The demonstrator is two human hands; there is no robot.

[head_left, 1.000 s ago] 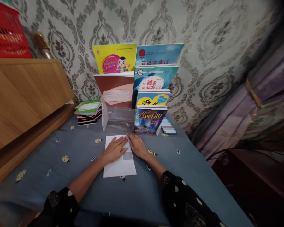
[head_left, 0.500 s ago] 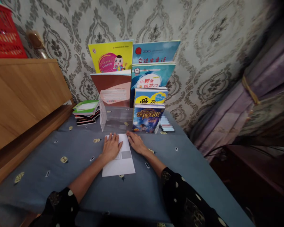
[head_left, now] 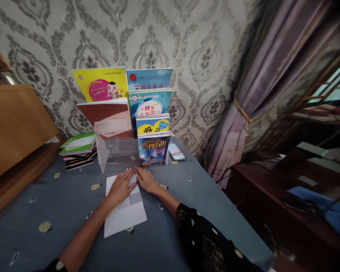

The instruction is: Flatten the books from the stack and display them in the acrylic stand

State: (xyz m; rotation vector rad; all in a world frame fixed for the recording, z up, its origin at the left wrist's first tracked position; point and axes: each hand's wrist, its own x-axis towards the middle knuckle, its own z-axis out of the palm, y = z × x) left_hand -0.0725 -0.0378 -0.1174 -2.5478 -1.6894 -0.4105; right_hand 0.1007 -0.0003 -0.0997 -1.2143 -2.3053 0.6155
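White booklet (head_left: 124,220) lies flat on the cloth-covered bench (head_left: 205,202), outside the clear rack (head_left: 102,155); the left hand (head_left: 120,189) spreads open upon it, while the right hand (head_left: 147,181) extends along its far right corner, any pinch there impossible to tell. Beyond, the rack's right side already holds the dark blue book (head_left: 153,150), then yellow-and-blue (head_left: 152,123), teal (head_left: 164,99) and blue (head_left: 154,75) ones behind; at left, the reddish-brown book (head_left: 117,113) stands before the yellow book (head_left: 83,79), with a stack of books (head_left: 78,149) beside the rack, unracked.
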